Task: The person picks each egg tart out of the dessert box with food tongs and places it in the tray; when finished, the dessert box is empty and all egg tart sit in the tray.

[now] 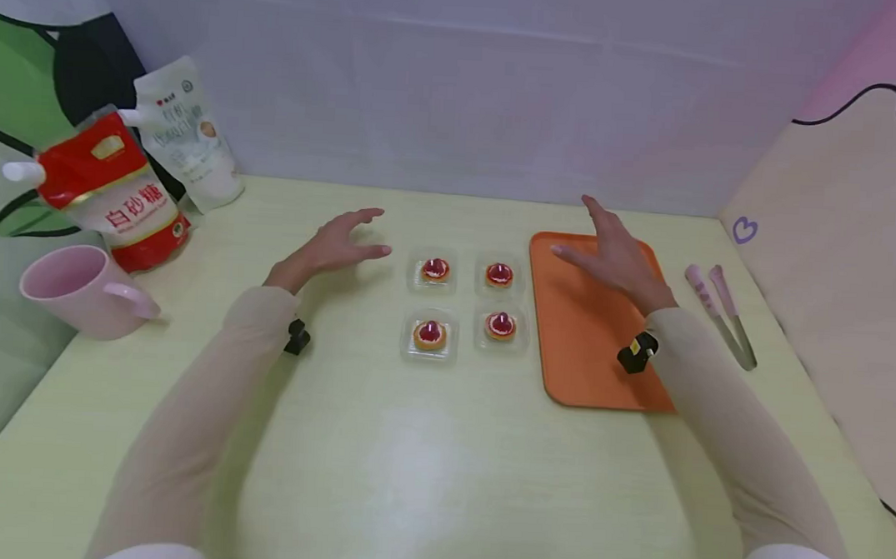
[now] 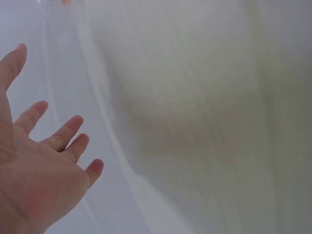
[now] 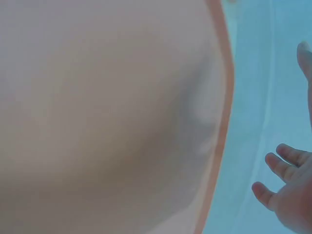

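Two rows of small tarts with red tops lie in clear plastic trays mid-table: a back left tart (image 1: 435, 270), a back right tart (image 1: 499, 275), a front left tart (image 1: 430, 335) and a front right tart (image 1: 501, 325). My left hand (image 1: 333, 243) hovers left of them, thumb and fingers spread, holding nothing. Over the orange tray (image 1: 575, 360) my right hand (image 1: 616, 252) is raised with fingers apart and nothing in it. The left wrist view shows the left palm (image 2: 44, 180) with loosely extended fingers; the right wrist view catches part of the right hand (image 3: 295, 195) at its edge.
At the left stand a pink mug (image 1: 79, 293), a red and white sugar bag (image 1: 121, 198) and a white spouted pouch (image 1: 187, 135). Tongs with pink handles (image 1: 724, 312) lie right of the orange tray. A pale curtain (image 1: 426, 103) hangs behind the table.
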